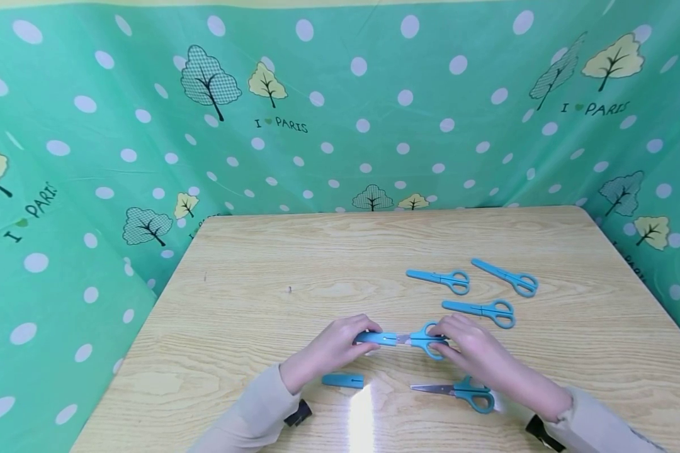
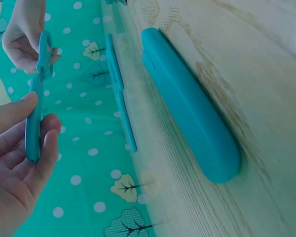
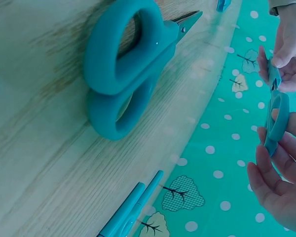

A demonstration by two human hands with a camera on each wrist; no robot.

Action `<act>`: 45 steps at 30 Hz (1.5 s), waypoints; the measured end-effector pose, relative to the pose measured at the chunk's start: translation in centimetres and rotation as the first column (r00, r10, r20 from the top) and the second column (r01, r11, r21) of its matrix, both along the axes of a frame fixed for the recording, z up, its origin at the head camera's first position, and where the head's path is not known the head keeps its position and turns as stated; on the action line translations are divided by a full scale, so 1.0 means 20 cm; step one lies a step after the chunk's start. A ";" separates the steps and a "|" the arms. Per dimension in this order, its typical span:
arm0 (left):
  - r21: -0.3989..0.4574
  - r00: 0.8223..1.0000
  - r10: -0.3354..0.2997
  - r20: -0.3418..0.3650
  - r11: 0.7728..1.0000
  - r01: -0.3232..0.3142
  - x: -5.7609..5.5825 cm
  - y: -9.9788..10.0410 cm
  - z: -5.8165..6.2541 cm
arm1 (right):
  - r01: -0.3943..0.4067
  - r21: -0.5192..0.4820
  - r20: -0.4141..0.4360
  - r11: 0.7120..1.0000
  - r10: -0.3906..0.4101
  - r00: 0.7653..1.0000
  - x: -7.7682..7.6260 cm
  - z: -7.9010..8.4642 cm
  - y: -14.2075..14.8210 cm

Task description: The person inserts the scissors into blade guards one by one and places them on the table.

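My left hand (image 1: 342, 343) pinches a blue blade cover (image 1: 381, 338) between thumb and fingers. Blue-handled scissors (image 1: 422, 340) are held by the handle loops in my right hand (image 1: 467, 340). The blades lie in line with the cover, partly inside it, and a short stretch of metal shows between cover and handles. In the left wrist view the cover (image 2: 33, 123) stands nearly upright between thumb and fingertips. The right wrist view shows fingers around the loops (image 3: 278, 118). Below the hands, a second cover (image 1: 342, 380) and bare-bladed scissors (image 1: 456, 391) lie on the table.
Three covered blue scissors lie on the wooden table (image 1: 249, 283) at the back right: one pair (image 1: 439, 280) to the left, another (image 1: 507, 277) farther right, a third (image 1: 481, 310) nearest the right hand. A green dotted cloth (image 1: 328, 113) hangs around the table's far edges.
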State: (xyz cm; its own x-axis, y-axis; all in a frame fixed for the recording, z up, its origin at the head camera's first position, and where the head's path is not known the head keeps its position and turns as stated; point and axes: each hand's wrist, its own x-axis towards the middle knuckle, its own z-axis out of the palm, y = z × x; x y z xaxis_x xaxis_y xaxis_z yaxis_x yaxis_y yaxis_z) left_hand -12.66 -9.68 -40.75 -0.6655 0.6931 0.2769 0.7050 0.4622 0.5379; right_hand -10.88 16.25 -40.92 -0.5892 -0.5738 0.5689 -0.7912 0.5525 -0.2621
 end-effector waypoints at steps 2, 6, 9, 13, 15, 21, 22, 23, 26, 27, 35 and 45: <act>-0.001 1.000 -0.002 -0.001 1.000 0.002 0.00 0.00 0.00 | 0.000 -0.001 -0.001 1.000 0.000 1.000 0.00 0.00 0.00; -0.005 1.000 -0.002 0.006 1.000 0.002 0.00 0.00 0.00 | 0.001 -0.005 -0.004 1.000 -0.001 1.000 0.00 0.00 0.00; -0.010 1.000 -0.001 0.011 1.000 0.001 0.00 0.00 0.00 | 0.003 -0.007 -0.006 1.000 -0.003 1.000 0.00 -0.01 0.00; -0.005 1.000 -0.012 0.003 1.000 0.012 0.00 0.01 0.00 | 0.001 -0.005 -0.003 1.000 -0.001 1.000 0.00 -0.01 0.00; -0.006 1.000 -0.013 -0.005 1.000 0.013 0.00 0.01 0.00 | 0.001 -0.005 -0.001 1.000 -0.001 1.000 0.00 -0.01 0.00; -0.017 0.999 -0.007 -0.035 1.000 0.007 0.00 0.01 0.00 | -0.002 -0.014 0.003 1.000 0.002 1.000 0.00 -0.01 0.00; -0.016 0.999 -0.008 -0.043 1.000 0.007 0.00 0.01 0.00 | -0.004 -0.018 0.002 1.000 0.004 1.000 0.00 -0.01 0.00; -0.015 0.999 -0.011 -0.053 1.000 0.010 0.00 0.01 0.00 | -0.007 -0.023 0.000 1.000 0.007 1.000 0.00 -0.01 0.00; -0.012 0.996 -0.021 -0.084 1.000 0.020 0.01 0.02 0.00 | -0.019 -0.040 -0.013 0.999 0.018 1.000 0.00 -0.01 0.00; -0.011 0.995 -0.025 -0.093 1.000 0.024 0.01 0.02 0.00 | -0.023 -0.045 -0.019 0.999 0.022 1.000 0.00 -0.02 0.00; 0.001 0.991 -0.038 -0.131 0.999 0.039 0.01 0.02 -0.01 | -0.040 -0.070 -0.025 0.997 0.038 0.999 -0.01 -0.02 0.01; 0.026 0.978 -0.073 -0.196 0.996 0.080 0.01 0.04 -0.02 | -0.067 -0.078 -0.056 0.995 0.062 0.996 -0.01 -0.03 -0.03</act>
